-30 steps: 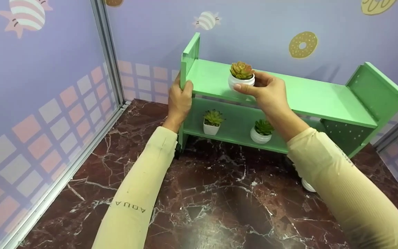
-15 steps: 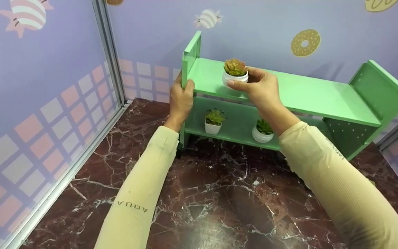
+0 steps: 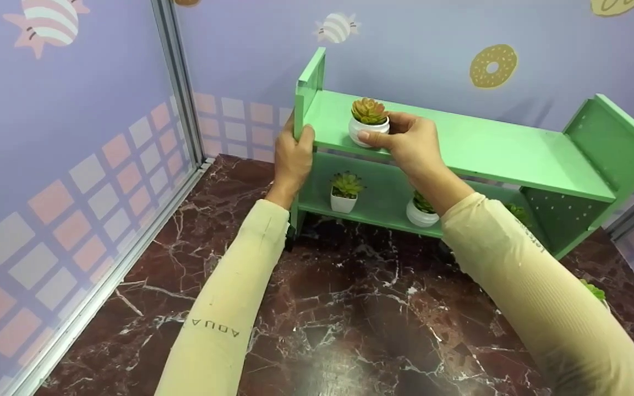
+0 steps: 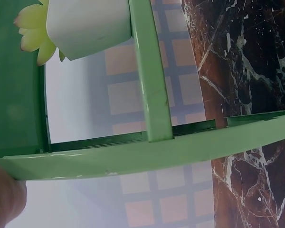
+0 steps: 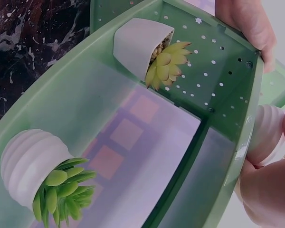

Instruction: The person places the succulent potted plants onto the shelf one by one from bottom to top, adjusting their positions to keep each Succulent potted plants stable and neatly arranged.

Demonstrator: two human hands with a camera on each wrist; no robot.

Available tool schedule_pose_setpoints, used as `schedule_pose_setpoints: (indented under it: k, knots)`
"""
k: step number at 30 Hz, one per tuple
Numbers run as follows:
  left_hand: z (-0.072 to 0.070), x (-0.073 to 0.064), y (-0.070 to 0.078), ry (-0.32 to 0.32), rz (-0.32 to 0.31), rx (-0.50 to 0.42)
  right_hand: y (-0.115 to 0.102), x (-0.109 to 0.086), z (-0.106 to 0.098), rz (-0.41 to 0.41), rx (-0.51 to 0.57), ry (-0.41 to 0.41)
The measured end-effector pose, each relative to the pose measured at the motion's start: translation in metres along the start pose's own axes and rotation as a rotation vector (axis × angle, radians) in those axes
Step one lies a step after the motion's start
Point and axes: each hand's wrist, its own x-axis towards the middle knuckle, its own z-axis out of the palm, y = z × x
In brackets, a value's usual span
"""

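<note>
My left hand (image 3: 294,157) grips the left side panel of the green two-tier shelf (image 3: 498,146), thumb at its front edge and fingers hidden behind. My right hand (image 3: 419,144) pinches a white round pot with an orange-green succulent (image 3: 369,111), thumb across its front. The pot is upright at the front of the top tier, near the left panel. In the right wrist view the ribbed pot (image 5: 267,135) shows at the top tier's edge, beside my right fingers. Below, a succulent in a square white pot (image 3: 343,202) and one in a round ribbed pot (image 3: 421,214) stand on the lower tier.
Another green plant (image 3: 517,212) shows on the lower tier beside my right sleeve, and a further one (image 3: 593,289) on the floor is mostly behind that sleeve. Patterned walls (image 3: 405,60) stand behind and to the left. The floor (image 3: 339,308) is dark red marble.
My right hand has moved left along the top tier with the potted succulent, then slightly down. My left hand keeps its grip on the side panel. The head view has shifted slightly.
</note>
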Motion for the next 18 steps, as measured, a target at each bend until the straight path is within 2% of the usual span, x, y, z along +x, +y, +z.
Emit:
schedule_pose_setpoints:
  k: [8,18]
  knots:
    - [0.0018,0.0004,0.0004,0.004,0.004,0.035,0.0002,0.0017,0.0014,-0.006,0.019,-0.015]
    - [0.0002,0.0015,0.0004,0.005,0.006,0.025,0.0015,0.0032,0.0029,-0.018,0.011,-0.018]
